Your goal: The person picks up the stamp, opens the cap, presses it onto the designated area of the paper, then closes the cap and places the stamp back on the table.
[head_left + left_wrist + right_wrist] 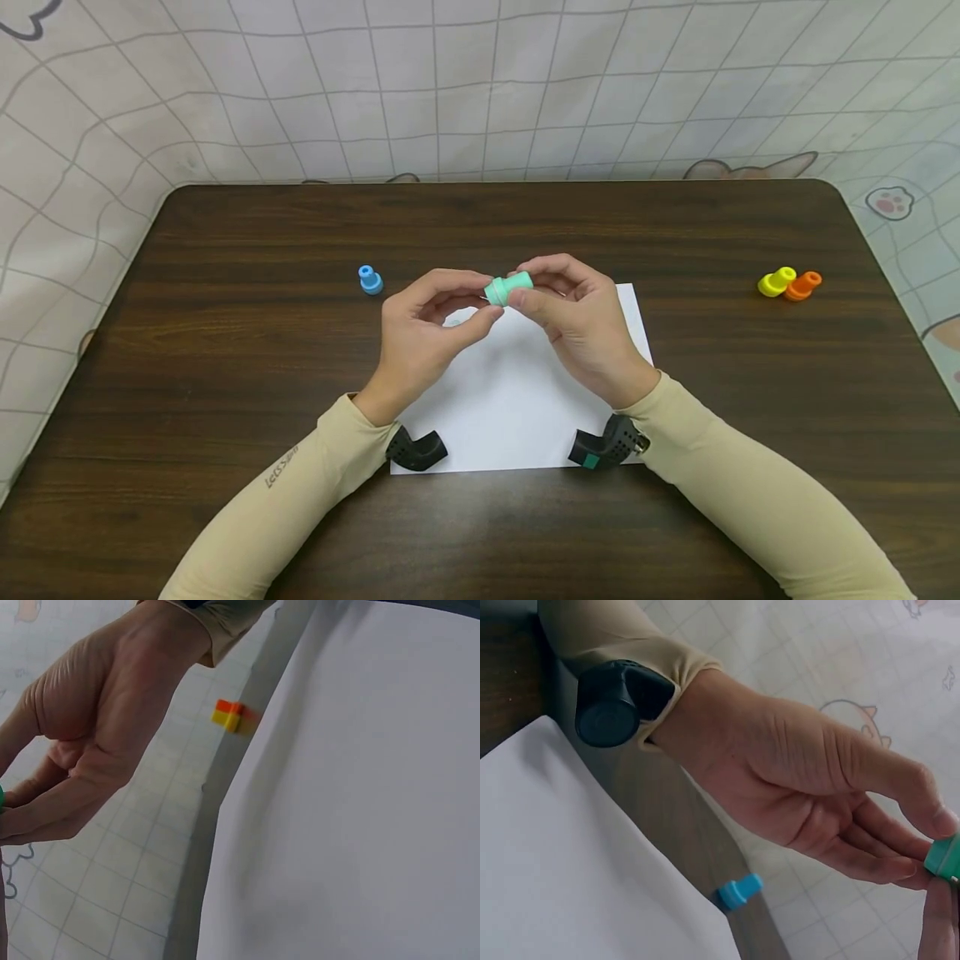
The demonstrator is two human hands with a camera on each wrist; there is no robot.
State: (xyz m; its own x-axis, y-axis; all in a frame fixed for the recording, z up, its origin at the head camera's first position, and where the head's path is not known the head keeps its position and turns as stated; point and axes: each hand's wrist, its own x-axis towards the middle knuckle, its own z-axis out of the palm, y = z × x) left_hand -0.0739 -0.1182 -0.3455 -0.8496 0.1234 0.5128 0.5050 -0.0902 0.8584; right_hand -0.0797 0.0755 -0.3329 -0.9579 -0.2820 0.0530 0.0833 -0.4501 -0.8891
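Observation:
Above a white sheet of paper (517,392), both hands meet at a small green stamp-shaped plastic piece (510,287) with a wide collared end. My left hand (423,337) pinches the wide end between thumb and fingertips. On the narrower end, my right hand (585,325) grips with thumb and fingers. The piece lies nearly sideways, wide end to the left. In the right wrist view, the left hand (795,772) shows with its thumb against the green piece (943,859). The left wrist view shows the right hand (105,712), the piece mostly cut off.
A blue piece (370,281) of similar shape stands left of the paper on the dark wooden table (225,350). Far right, a yellow piece (776,282) and an orange one (803,286) stand together. A white gridded cloth (465,92) hangs behind the table.

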